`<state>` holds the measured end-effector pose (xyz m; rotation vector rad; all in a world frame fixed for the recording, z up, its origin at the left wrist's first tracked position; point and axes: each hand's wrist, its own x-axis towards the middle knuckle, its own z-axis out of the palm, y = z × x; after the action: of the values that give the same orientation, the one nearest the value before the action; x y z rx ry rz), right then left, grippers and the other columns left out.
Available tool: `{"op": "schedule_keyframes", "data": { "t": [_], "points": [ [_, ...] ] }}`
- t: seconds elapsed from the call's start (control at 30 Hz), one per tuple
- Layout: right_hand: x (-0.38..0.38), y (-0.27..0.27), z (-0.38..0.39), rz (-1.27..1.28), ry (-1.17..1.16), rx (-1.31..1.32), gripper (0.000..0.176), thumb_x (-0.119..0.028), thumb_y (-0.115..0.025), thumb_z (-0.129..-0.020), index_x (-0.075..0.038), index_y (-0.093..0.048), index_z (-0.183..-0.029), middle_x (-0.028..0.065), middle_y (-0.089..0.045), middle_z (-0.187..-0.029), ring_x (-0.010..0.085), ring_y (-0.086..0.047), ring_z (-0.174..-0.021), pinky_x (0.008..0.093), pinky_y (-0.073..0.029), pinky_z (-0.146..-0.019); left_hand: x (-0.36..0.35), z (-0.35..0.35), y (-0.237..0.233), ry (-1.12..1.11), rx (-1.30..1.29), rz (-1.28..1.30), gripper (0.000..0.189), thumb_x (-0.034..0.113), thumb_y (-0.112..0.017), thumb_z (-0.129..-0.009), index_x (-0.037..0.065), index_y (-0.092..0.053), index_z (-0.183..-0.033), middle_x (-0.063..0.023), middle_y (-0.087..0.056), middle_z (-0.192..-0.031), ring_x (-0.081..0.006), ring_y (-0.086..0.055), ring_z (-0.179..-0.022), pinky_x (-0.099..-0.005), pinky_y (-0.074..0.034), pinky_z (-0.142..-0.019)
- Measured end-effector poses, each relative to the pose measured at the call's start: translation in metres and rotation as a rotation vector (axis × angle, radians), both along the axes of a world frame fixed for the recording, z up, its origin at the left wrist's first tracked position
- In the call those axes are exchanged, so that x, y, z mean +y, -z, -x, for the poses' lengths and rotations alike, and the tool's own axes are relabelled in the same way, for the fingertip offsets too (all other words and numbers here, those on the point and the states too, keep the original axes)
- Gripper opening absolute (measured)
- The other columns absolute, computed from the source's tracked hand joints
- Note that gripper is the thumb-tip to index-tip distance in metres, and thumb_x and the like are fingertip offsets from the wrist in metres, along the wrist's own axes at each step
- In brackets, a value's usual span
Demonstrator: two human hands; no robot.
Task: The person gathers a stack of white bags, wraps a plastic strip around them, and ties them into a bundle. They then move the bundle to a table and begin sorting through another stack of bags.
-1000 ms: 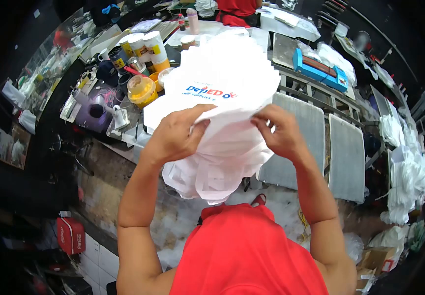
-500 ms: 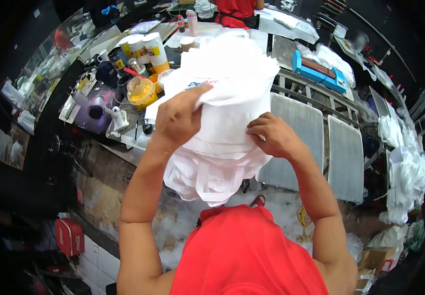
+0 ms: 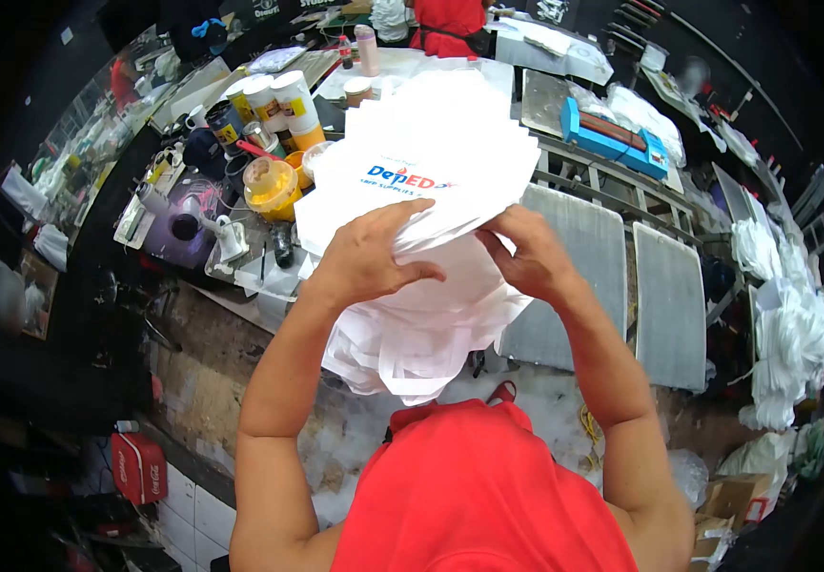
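A tall pile of white fabric bags [image 3: 469, 124] stands in front of me, with a blue and red "DepED" print [image 3: 407, 178] facing up. My left hand [image 3: 371, 250] is at the near left edge of the upper bags, thumb below and fingers on top. My right hand [image 3: 529, 250] pinches the near right edge of the same bags. Below my hands, more white bags with loop handles [image 3: 402, 357] hang at the near side of the pile.
Paint tubs, including a yellow one [image 3: 272, 188], and white cups [image 3: 295, 98] crowd the table to the left. Grey flat panels [image 3: 669, 305] lie at the right, below a blue machine [image 3: 614, 140]. A person in red [image 3: 447, 27] is beyond the table.
The top bag's near edge has come down flat, and the full print now shows. My left hand has moved down and right with its fingers wider; my right hand has moved up slightly to the bags' edge.
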<state>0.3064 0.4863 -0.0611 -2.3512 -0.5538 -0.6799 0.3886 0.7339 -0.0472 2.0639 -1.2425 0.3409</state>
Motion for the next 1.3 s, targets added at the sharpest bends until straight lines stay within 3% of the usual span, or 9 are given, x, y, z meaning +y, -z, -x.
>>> {"op": "schedule_keyframes", "data": {
  "t": [0.17, 0.27, 0.53, 0.7, 0.77, 0.87, 0.97, 1.1, 1.3],
  "points": [
    [0.008, -0.014, 0.031, -0.162, 0.059, -0.087, 0.029, -0.003, -0.08, -0.076, -0.01, -0.071, -0.102, 0.0123, -0.064, -0.106, 0.0326, -0.062, -0.1, 0.0393, -0.05, -0.086, 0.002, -0.018, 0.01, -0.109, -0.048, -0.036, 0.037, 0.002, -0.069, -0.081, 0.003, -0.067, -0.118, -0.0189, -0.072, -0.106, -0.0368, -0.069, -0.098, -0.0399, -0.055, -0.086],
    [0.001, -0.009, 0.054, 0.322, 0.096, 0.095, 0.026, -0.008, -0.077, -0.078, -0.012, -0.073, -0.103, 0.0081, -0.063, -0.11, 0.03, -0.056, -0.103, 0.037, -0.049, -0.09, 0.006, -0.013, -0.011, -0.155, -0.05, 0.03, 0.033, 0.001, -0.066, -0.082, 0.003, -0.069, -0.115, -0.0203, -0.072, -0.1, -0.0377, -0.07, -0.09, -0.0404, -0.056, -0.08],
    [-0.008, -0.013, 0.02, -0.018, 0.035, 0.075, 0.005, -0.003, -0.069, -0.084, -0.005, -0.071, -0.088, 0.0077, -0.067, -0.09, 0.0291, -0.058, -0.094, 0.0397, -0.049, -0.085, 0.003, 0.002, -0.021, -0.008, -0.01, -0.105, 0.04, 0.0, -0.062, -0.08, 0.001, -0.066, -0.12, -0.0209, -0.071, -0.107, -0.0389, -0.068, -0.095, -0.0441, -0.053, -0.087],
    [0.006, -0.026, 0.013, -0.09, 0.185, 0.148, 0.008, -0.004, -0.072, -0.085, -0.002, -0.066, -0.091, 0.0119, -0.063, -0.086, 0.0265, -0.059, -0.089, 0.0357, -0.048, -0.077, 0.004, 0.005, -0.02, -0.024, 0.053, -0.076, 0.041, 0.007, -0.067, -0.08, 0.006, -0.066, -0.122, -0.0193, -0.072, -0.101, -0.0384, -0.068, -0.092, -0.0458, -0.054, -0.082],
    [0.012, -0.032, 0.012, -0.312, 0.23, 0.278, 0.013, -0.011, -0.075, -0.084, -0.003, -0.066, -0.089, 0.0134, -0.065, -0.094, 0.0317, -0.059, -0.095, 0.0386, -0.049, -0.086, 0.001, 0.013, -0.024, 0.091, -0.001, 0.032, 0.036, 0.009, -0.069, -0.083, 0.005, -0.067, -0.119, -0.0193, -0.072, -0.098, -0.0385, -0.068, -0.09, -0.0456, -0.054, -0.08],
    [0.011, -0.011, 0.02, -0.25, 0.11, -0.137, 0.021, -0.014, -0.08, -0.08, -0.005, -0.065, -0.091, 0.0141, -0.061, -0.107, 0.0334, -0.056, -0.1, 0.0411, -0.048, -0.088, 0.003, -0.001, -0.008, -0.056, 0.02, -0.068, 0.03, 0.008, -0.069, -0.087, -0.001, -0.066, -0.116, -0.023, -0.071, -0.101, -0.0397, -0.068, -0.092, -0.0433, -0.054, -0.082],
    [0.012, -0.007, 0.053, 0.208, 0.033, 0.015, 0.022, -0.014, -0.081, -0.077, -0.009, -0.068, -0.094, 0.009, -0.059, -0.106, 0.0307, -0.052, -0.107, 0.0446, -0.046, -0.089, 0.008, -0.004, -0.012, -0.1, -0.031, -0.045, 0.029, 0.007, -0.068, -0.087, 0.0, -0.067, -0.115, -0.0214, -0.072, -0.103, -0.0387, -0.069, -0.094, -0.043, -0.054, -0.084],
    [0.006, 0.013, 0.046, 0.233, 0.025, 0.175, 0.014, -0.01, -0.077, -0.078, -0.009, -0.07, -0.09, 0.0064, -0.061, -0.102, 0.0295, -0.053, -0.101, 0.042, -0.047, -0.086, 0.007, -0.003, -0.015, -0.051, -0.062, -0.068, 0.029, 0.006, -0.069, -0.087, 0.002, -0.069, -0.115, -0.0202, -0.072, -0.104, -0.0383, -0.069, -0.094, -0.0425, -0.055, -0.084],
    [0.005, -0.004, 0.029, -0.085, 0.066, 0.168, 0.005, -0.004, -0.071, -0.082, -0.005, -0.07, -0.086, 0.008, -0.065, -0.09, 0.0302, -0.057, -0.093, 0.0398, -0.048, -0.083, 0.008, -0.005, -0.018, 0.004, -0.027, -0.031, 0.03, 0.003, -0.069, -0.086, 0.002, -0.067, -0.117, -0.0204, -0.072, -0.104, -0.0387, -0.07, -0.092, -0.0411, -0.056, -0.081]
  ]
}}
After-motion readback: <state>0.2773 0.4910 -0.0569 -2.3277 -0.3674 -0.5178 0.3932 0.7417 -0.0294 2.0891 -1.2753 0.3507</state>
